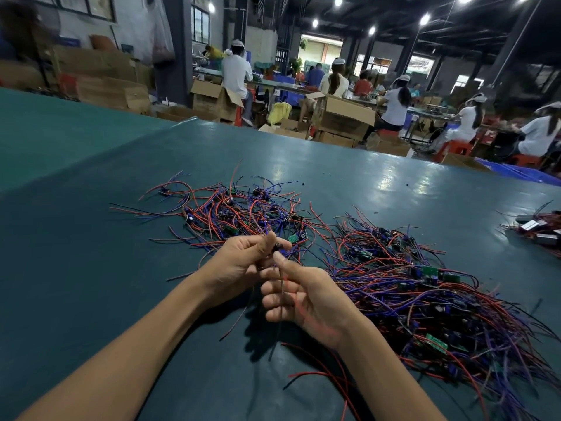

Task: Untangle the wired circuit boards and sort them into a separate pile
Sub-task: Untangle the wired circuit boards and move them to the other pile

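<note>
A small wired circuit board (277,248) is held up just above the table, in front of the person, between two heaps. The left hand (243,262) pinches it between thumb and curled fingers. Its wires (283,287), dark and red, hang down through the right hand (306,299), whose thumb and loosely curled fingers close round them. The red one is blurred.

To do this step well, the left hand should probably hold the board steady while the right slides down the leads to their ends. Easing them free is safer than tugging, since a snag could strain the joints at the board.

Just beyond the hands lies a loose tangle (243,212) of red, blue and black wires with small green boards. A denser pile (425,299) lies to the right. Which one is the sorted pile cannot be told.

The table (91,238) is covered in smooth, dark teal sheeting that reflects the lamps. A small further heap (540,229) sits at its right edge.

Beyond is a dim workshop. Seated workers (235,71) in white tops and caps sit at long benches among open cardboard boxes (343,117) and red stools (455,148), under bright ceiling lights (425,19).
</note>
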`<action>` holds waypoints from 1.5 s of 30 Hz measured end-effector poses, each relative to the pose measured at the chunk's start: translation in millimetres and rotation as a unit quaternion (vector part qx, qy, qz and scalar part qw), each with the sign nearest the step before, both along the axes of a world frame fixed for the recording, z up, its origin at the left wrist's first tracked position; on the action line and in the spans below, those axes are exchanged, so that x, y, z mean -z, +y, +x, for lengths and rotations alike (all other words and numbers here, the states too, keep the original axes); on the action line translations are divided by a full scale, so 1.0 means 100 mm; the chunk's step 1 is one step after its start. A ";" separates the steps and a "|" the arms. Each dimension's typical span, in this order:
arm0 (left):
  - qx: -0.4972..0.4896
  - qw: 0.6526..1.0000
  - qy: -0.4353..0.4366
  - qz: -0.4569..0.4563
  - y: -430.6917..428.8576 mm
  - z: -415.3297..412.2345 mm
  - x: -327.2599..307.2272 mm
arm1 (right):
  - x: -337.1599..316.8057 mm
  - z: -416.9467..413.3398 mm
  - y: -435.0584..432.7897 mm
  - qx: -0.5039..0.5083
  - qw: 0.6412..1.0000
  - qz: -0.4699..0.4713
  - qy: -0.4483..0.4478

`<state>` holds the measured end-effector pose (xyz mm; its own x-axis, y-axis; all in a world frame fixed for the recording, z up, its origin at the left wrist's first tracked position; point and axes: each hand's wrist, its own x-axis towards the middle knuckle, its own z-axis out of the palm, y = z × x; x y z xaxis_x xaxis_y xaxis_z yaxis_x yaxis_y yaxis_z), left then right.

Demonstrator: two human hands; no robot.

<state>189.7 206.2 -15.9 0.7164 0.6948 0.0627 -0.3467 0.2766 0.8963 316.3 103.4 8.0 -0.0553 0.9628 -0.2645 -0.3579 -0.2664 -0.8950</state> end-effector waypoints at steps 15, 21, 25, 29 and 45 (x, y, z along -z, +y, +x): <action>-0.134 0.965 -0.168 -0.153 0.29 -0.10 -0.02 | 0.03 -0.01 -0.09 -0.143 0.982 0.114 -0.050; -0.105 0.979 -0.152 -0.091 0.24 -0.13 -0.04 | 0.05 0.00 -0.06 -0.081 0.990 0.119 -0.008; -0.073 0.987 -0.128 -0.057 0.20 -0.11 -0.02 | 0.08 0.04 -0.06 -0.107 0.987 0.117 -0.010; -0.041 0.992 -0.109 -0.049 0.16 -0.10 -0.04 | 0.10 0.03 -0.07 -0.139 0.984 0.108 -0.019; -0.015 0.992 -0.124 -0.021 0.25 -0.11 0.05 | 0.06 0.08 0.00 0.052 0.993 0.105 -0.001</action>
<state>178.6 230.9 -20.4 0.6612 0.7214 0.2059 -0.5643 0.2973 0.7702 324.4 103.1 1.8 0.0470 0.9972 -0.0575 -0.3721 -0.0360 -0.9275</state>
